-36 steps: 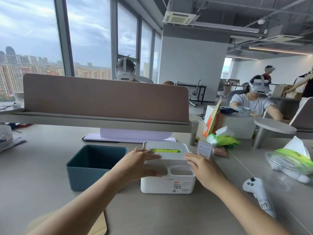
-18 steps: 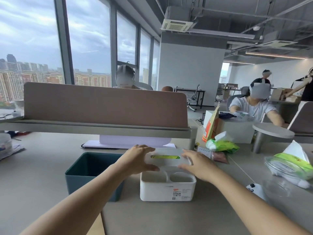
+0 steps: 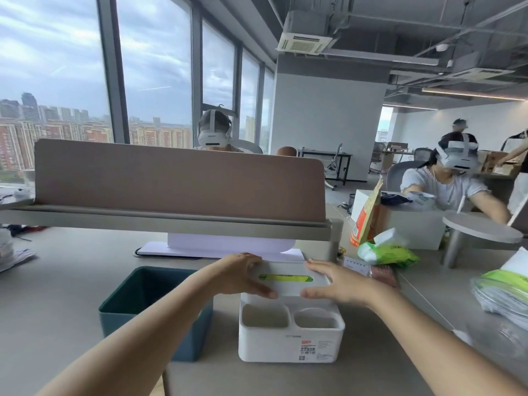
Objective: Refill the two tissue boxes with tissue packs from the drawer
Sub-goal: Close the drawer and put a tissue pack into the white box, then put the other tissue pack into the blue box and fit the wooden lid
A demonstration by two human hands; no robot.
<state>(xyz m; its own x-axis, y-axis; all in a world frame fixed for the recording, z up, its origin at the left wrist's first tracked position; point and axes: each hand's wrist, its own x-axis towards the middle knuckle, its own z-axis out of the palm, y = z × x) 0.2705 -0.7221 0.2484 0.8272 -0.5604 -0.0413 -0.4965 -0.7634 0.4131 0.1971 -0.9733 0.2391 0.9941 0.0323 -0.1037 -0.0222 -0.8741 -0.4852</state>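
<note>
Head view, left to right: teal tissue box open-topped on grey desk; left hand and right hand gripping both ends of white lid, green tissue pack showing through its slot, above white tissue box with 2 front compartments.

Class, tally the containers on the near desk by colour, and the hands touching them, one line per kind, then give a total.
White boxes: 1, the tissue box with a lid
Teal boxes: 1, the open bin
Hands on the lid: 2, the left hand and the right hand
Total: 4
</note>
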